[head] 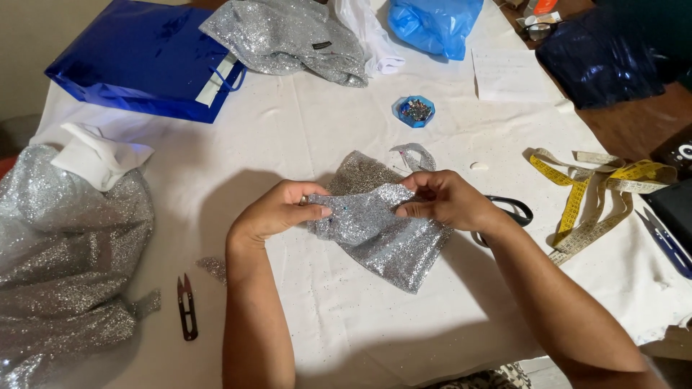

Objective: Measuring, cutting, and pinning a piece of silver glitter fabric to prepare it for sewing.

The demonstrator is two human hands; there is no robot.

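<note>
Nearest the lower edge, small dark thread snips lie on the white tablecloth, at about eight o'clock from the hands, with a tiny glitter scrap just above them. A large heap of silver sequin cloth spills over the table's left edge.

At the centre, the left hand pinches the left rim of a small silver glitter fabric piece, thumb pressed to fingers. The right hand pinches its upper right edge the same way. The piece is coarse, sparkling and crumpled, its lower part resting on the cloth.

At three o'clock, black scissor handles peek from behind the right wrist, and a yellow tape measure lies in loose loops. Open cloth lies below and between the forearms.

At twelve o'clock sits a small blue octagonal dish of pins. Farther off lie a glossy blue gift bag at ten o'clock, a grey glitter garment and a blue plastic bag.
</note>
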